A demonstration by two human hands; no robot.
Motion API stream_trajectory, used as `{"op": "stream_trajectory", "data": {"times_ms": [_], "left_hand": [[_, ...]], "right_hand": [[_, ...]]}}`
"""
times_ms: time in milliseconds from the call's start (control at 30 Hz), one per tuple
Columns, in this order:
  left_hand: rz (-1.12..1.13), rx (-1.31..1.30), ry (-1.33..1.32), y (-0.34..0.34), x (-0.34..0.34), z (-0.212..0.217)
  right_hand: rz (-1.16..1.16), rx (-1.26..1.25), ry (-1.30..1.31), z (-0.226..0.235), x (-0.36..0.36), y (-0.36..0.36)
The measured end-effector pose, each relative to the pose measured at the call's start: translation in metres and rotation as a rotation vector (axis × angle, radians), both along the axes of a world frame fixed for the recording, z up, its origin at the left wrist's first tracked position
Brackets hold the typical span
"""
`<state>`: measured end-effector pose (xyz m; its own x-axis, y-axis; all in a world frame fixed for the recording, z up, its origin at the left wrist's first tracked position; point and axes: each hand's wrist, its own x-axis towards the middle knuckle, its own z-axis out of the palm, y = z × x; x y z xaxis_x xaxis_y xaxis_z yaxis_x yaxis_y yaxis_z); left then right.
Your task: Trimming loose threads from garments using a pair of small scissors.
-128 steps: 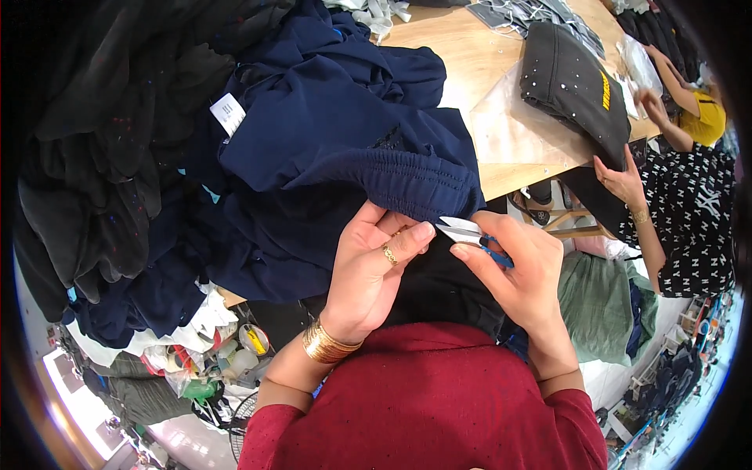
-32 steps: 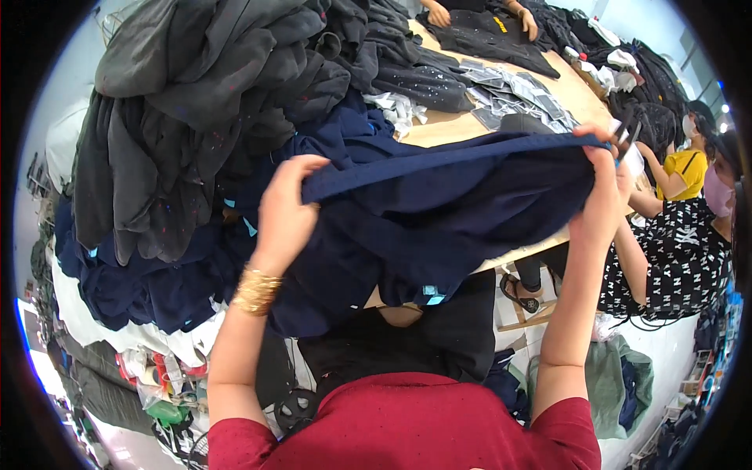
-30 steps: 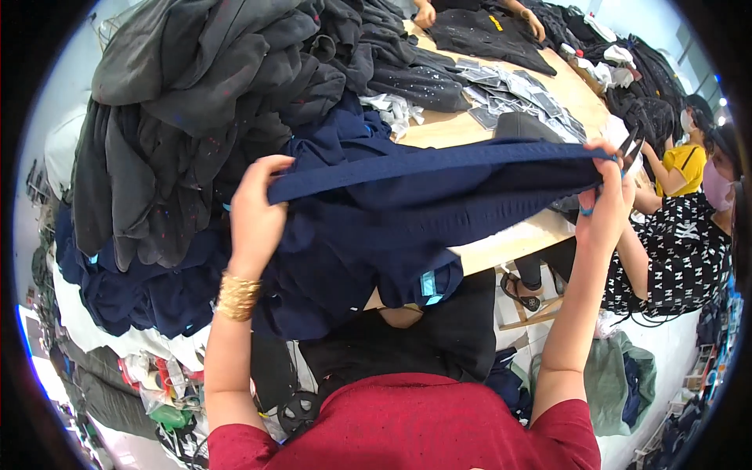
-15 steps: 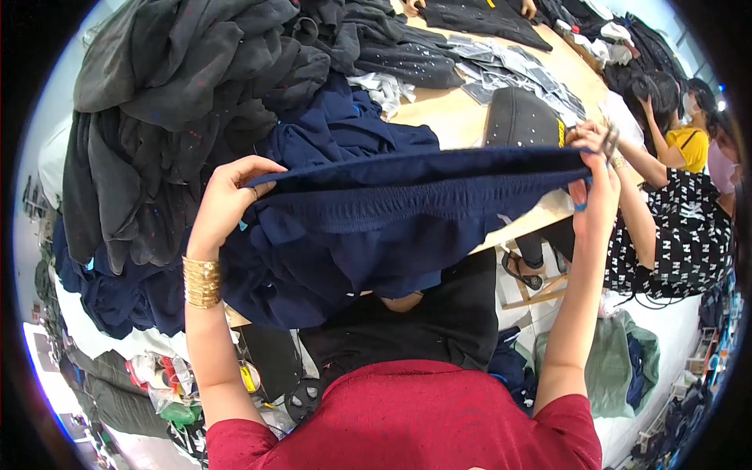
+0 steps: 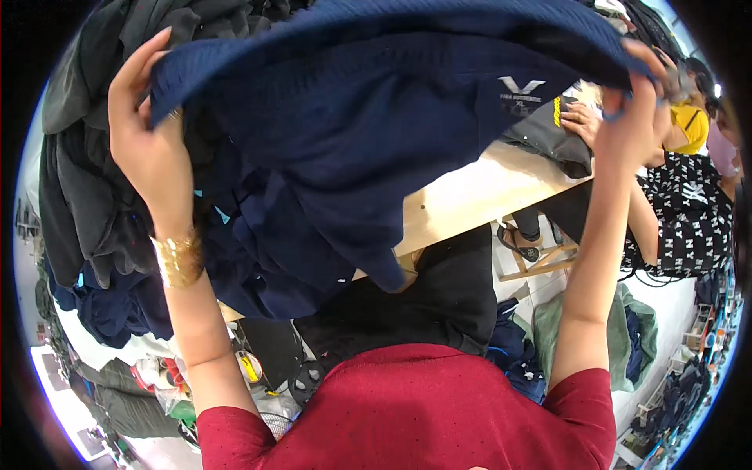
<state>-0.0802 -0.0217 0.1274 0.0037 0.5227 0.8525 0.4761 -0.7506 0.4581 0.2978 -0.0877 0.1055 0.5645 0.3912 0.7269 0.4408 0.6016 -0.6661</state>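
A pair of navy pants [image 5: 337, 133] with an elastic waistband is stretched wide above the table, its inside back with a pale print turned toward me. My left hand [image 5: 149, 133], with a gold bracelet at the wrist, is closed on one end of the waistband. At the other end my right hand [image 5: 630, 110] grips the band, slightly blurred. The cloth hangs down over the table's near edge, and its lower part merges with navy garments [image 5: 243, 243] beneath.
Dark grey garments [image 5: 78, 157] are heaped high at the left. A wooden table [image 5: 470, 196] carries a folded black garment [image 5: 548, 137], with a co-worker's hand [image 5: 580, 121] on it. That person, in a patterned black top [image 5: 681, 219], sits at the right. A green sack [image 5: 619, 337] stands below.
Both hands have risen and spread apart, lifting the waistband up and away. The band now arches, and the pants' printed inside shows. The co-worker's hand has come onto the black garment.
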Motion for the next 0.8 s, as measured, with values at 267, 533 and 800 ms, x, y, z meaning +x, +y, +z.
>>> {"op": "stream_trajectory", "data": {"times_ms": [267,533,800], "left_hand": [[0.278,-0.413,0.617,-0.032,-0.026,-0.171],[0.298,-0.539,0.399,-0.045,-0.031,-0.211],[0.197,-0.609,0.510,-0.068,-0.033,-0.199]], "right_hand": [[0.167,-0.899,-0.307,-0.195,-0.019,-0.075],[0.259,-1.005,-0.267,-0.212,-0.045,-0.095],[0.265,-1.139,-0.311,-0.202,-0.047,-0.106]]}}
